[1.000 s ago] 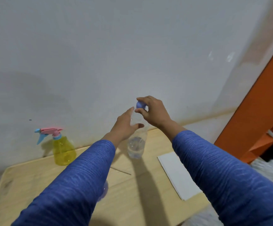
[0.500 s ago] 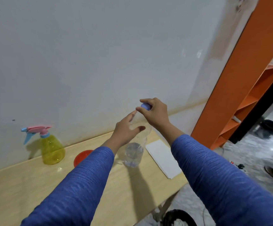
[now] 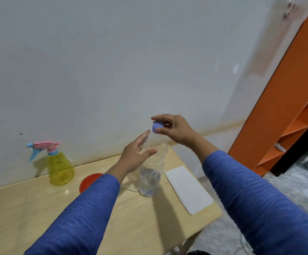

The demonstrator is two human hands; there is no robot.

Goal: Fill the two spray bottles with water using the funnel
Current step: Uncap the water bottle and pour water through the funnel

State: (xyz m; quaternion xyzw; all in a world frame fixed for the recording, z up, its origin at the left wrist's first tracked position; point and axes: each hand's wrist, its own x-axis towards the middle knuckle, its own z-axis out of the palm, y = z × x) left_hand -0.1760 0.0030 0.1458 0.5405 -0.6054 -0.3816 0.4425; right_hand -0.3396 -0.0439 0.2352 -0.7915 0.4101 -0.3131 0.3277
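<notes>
A clear plastic water bottle stands upright on the wooden table, with a little water at its bottom. My right hand pinches its blue cap at the top. My left hand sits beside the bottle's upper part with fingers straight and thumb out, just off or lightly against it. A yellow spray bottle with a pink and blue trigger head stands at the back left. The red funnel lies between the two bottles, partly hidden by my left sleeve.
A white sheet of paper lies on the table's right side. The white wall rises right behind the table. An orange shelf unit stands to the right, with grey floor below it.
The view has swung left and up, so the red funnel and more of the shelf came into sight. My right hand stays on the blue cap; my left hand stays by the bottle.
</notes>
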